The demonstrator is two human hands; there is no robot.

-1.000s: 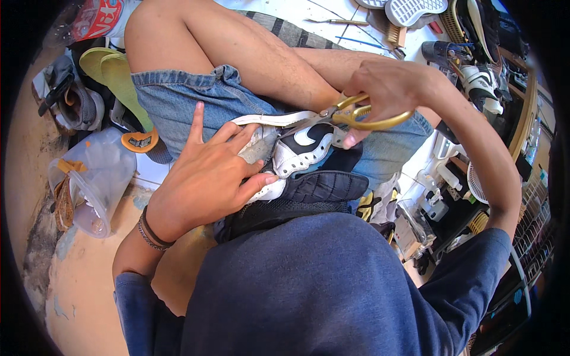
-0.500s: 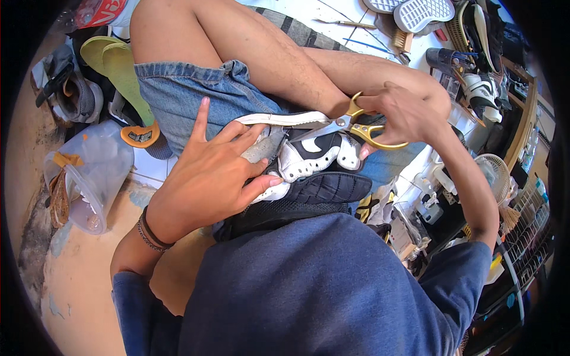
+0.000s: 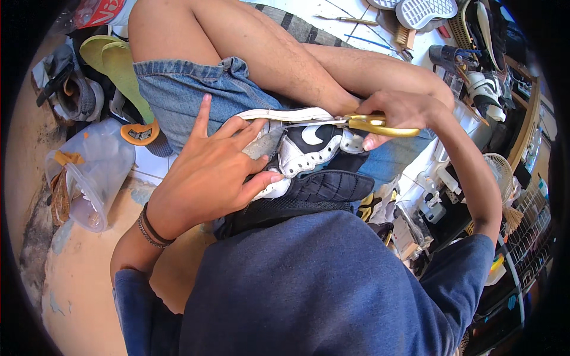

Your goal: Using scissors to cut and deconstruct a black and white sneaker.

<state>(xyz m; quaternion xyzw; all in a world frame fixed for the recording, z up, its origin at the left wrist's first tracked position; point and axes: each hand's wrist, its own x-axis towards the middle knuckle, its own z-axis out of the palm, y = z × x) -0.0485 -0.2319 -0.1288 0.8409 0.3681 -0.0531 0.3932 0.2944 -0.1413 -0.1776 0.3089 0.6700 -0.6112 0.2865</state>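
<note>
A white and black sneaker (image 3: 310, 155) lies on its side across my lap, its white sole edge (image 3: 279, 115) turned away from me and a grey worn patch showing beside it. My left hand (image 3: 228, 160) holds the shoe at its left end, thumb and several fingers pressed on it, the index finger stretched out over the denim. In my right hand (image 3: 401, 115) are scissors (image 3: 380, 126) with gold handles. Their blades point left, along the gap between sole edge and upper, and look nearly closed. The shoe's black tongue (image 3: 332, 185) hangs toward my body.
On the left are a clear plastic tub (image 3: 89, 204), a yellow-green insole (image 3: 122, 71) and a grey shoe (image 3: 77, 98). Beyond my legs lie a wooden brush (image 3: 405, 38), a blue thin stick (image 3: 369, 43) and white soles (image 3: 424, 12). Crowded shelves and a wire rack (image 3: 528, 231) stand right.
The scissors' handles have come together and the blades have closed along the sole edge. My right hand has turned and shifted slightly right; my left hand stays in place.
</note>
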